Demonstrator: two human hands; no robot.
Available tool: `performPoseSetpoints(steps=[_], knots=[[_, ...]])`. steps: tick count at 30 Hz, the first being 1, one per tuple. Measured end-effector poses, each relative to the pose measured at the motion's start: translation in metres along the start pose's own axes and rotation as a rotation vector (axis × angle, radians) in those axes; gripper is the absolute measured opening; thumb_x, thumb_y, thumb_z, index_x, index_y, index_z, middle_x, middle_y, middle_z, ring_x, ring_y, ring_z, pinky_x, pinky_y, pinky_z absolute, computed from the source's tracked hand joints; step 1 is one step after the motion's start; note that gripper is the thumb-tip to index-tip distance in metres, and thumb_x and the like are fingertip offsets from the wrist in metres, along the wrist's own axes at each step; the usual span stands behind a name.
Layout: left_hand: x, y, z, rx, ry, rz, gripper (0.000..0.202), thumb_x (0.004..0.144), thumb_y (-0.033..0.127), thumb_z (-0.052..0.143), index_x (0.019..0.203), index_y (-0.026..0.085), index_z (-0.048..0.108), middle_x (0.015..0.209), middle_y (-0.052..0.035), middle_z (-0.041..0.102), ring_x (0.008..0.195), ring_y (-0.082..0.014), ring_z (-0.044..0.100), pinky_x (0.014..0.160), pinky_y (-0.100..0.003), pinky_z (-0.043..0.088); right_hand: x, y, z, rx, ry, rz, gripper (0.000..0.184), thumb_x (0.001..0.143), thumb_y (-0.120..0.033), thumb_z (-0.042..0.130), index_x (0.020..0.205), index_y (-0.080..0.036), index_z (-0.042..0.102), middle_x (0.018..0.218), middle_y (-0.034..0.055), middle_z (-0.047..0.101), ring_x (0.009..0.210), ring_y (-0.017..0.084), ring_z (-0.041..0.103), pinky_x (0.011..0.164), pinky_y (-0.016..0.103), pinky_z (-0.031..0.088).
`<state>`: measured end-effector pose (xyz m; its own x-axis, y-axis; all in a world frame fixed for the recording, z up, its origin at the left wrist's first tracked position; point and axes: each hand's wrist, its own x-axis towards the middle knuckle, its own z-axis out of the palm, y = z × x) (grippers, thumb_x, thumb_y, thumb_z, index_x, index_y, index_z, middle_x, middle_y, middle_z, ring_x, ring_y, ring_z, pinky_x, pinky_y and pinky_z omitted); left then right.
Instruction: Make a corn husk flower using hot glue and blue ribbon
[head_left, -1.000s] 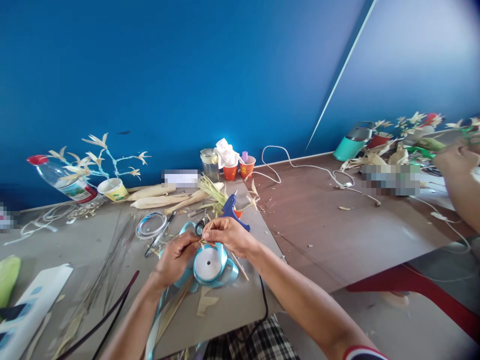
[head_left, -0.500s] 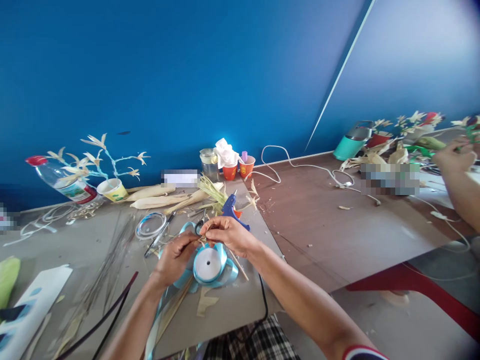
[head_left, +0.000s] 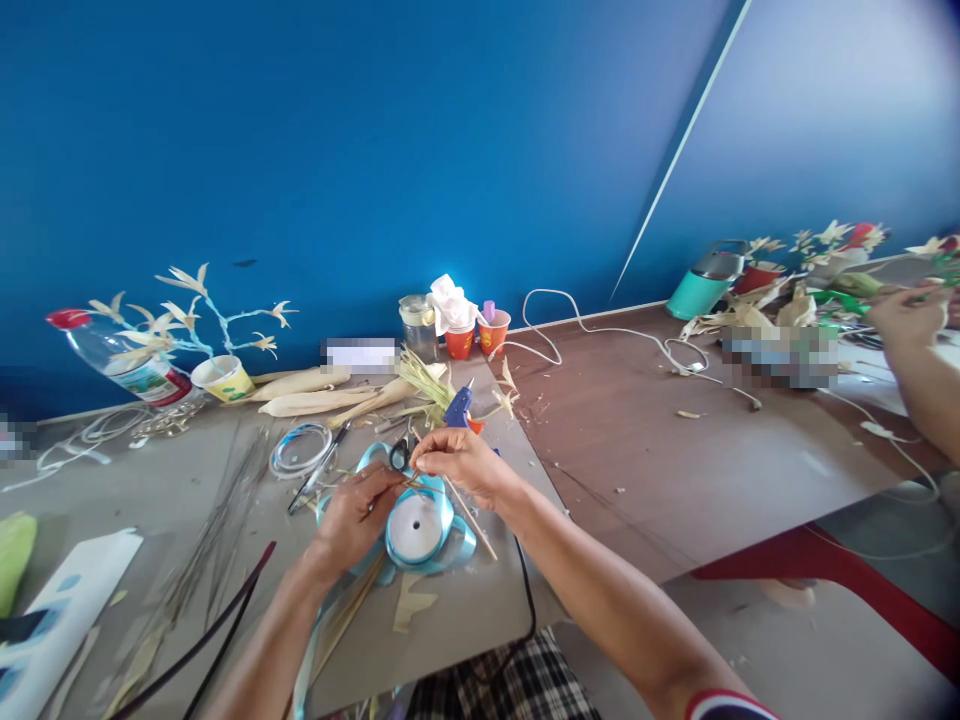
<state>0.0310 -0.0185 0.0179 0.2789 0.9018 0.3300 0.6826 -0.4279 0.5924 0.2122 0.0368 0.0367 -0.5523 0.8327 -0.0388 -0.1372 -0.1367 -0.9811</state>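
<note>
My left hand (head_left: 354, 513) and my right hand (head_left: 463, 465) meet just above a spool of light blue ribbon (head_left: 417, 528) on the grey table (head_left: 187, 500). Both hands are closed in a pinch on a small pale straw-coloured piece (head_left: 411, 480) between them, with a thin stick (head_left: 471, 520) running down to the right beneath my right hand. A blue glue gun (head_left: 457, 408) lies right behind my right hand, and black-handled scissors (head_left: 399, 453) lie beside my fingers.
Dried corn husks (head_left: 315, 390), a wire ring (head_left: 301, 449), thin wires (head_left: 217, 510), a water bottle (head_left: 120, 360) and cups (head_left: 480, 335) crowd the grey table. A brown table (head_left: 675, 440) with white cable adjoins it on the right, where another person's hand (head_left: 911, 315) works among husk flowers.
My right hand has lifted slightly and shifted a little right, uncovering more of the stick. The other person's hand at far right has moved a bit.
</note>
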Motion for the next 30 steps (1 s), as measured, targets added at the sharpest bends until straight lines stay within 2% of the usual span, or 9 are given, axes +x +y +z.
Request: performPoseSetpoints(steps=[3, 5, 12, 15, 21, 30], knots=[[0.0, 0.002, 0.0, 0.018, -0.032, 0.032, 0.021, 0.086, 0.023, 0.044, 0.085, 0.018, 0.065, 0.074, -0.0042, 0.062, 0.069, -0.0148, 0.058, 0.063, -0.026, 0.044, -0.001, -0.002, -0.001, -0.155, 0.001, -0.077, 0.009, 0.064, -0.018, 0.058, 0.066, -0.014, 0.065, 0.065, -0.0011, 0.057, 0.06, 0.009, 0.045, 0.058, 0.023, 0.033], [-0.001, 0.004, 0.0, 0.028, -0.051, 0.05, 0.022, 0.086, 0.021, 0.044, 0.086, 0.018, 0.065, 0.076, -0.0044, 0.063, 0.07, -0.0146, 0.058, 0.064, -0.025, 0.045, -0.002, -0.004, -0.002, -0.183, -0.011, -0.075, 0.008, 0.064, -0.018, 0.058, 0.065, -0.014, 0.065, 0.065, -0.0012, 0.057, 0.061, 0.009, 0.046, 0.058, 0.023, 0.033], [-0.002, 0.006, 0.0, 0.089, -0.129, 0.129, 0.025, 0.089, 0.02, 0.04, 0.089, 0.018, 0.065, 0.078, -0.0047, 0.061, 0.073, -0.0145, 0.058, 0.066, -0.025, 0.046, -0.001, -0.007, -0.005, -0.058, -0.026, 0.118, 0.005, 0.06, -0.017, 0.061, 0.062, -0.015, 0.066, 0.055, -0.0029, 0.056, 0.056, 0.009, 0.048, 0.057, 0.023, 0.036], [-0.002, 0.007, 0.001, 0.103, -0.141, 0.156, 0.025, 0.089, 0.019, 0.04, 0.09, 0.018, 0.065, 0.08, -0.0048, 0.061, 0.075, -0.0144, 0.058, 0.067, -0.025, 0.046, 0.0, -0.007, -0.003, -0.059, -0.023, 0.151, 0.005, 0.059, -0.015, 0.06, 0.06, -0.015, 0.065, 0.052, -0.003, 0.056, 0.054, 0.009, 0.048, 0.056, 0.023, 0.036], [-0.004, 0.008, 0.002, 0.094, -0.175, 0.176, 0.026, 0.09, 0.017, 0.038, 0.092, 0.02, 0.063, 0.086, -0.0048, 0.062, 0.081, -0.0143, 0.059, 0.071, -0.025, 0.047, 0.0, -0.004, 0.0, -0.081, -0.054, 0.14, 0.006, 0.063, -0.019, 0.062, 0.063, -0.013, 0.065, 0.042, -0.0054, 0.048, 0.045, 0.007, 0.042, 0.05, 0.022, 0.032], [-0.003, 0.009, 0.002, 0.095, -0.167, 0.202, 0.025, 0.089, 0.016, 0.039, 0.091, 0.021, 0.064, 0.089, -0.0061, 0.065, 0.083, -0.0159, 0.061, 0.072, -0.027, 0.048, 0.003, 0.008, 0.002, -0.078, -0.025, 0.069, 0.007, 0.065, -0.022, 0.064, 0.066, -0.015, 0.066, 0.054, -0.0033, 0.054, 0.054, 0.008, 0.046, 0.052, 0.021, 0.034]])
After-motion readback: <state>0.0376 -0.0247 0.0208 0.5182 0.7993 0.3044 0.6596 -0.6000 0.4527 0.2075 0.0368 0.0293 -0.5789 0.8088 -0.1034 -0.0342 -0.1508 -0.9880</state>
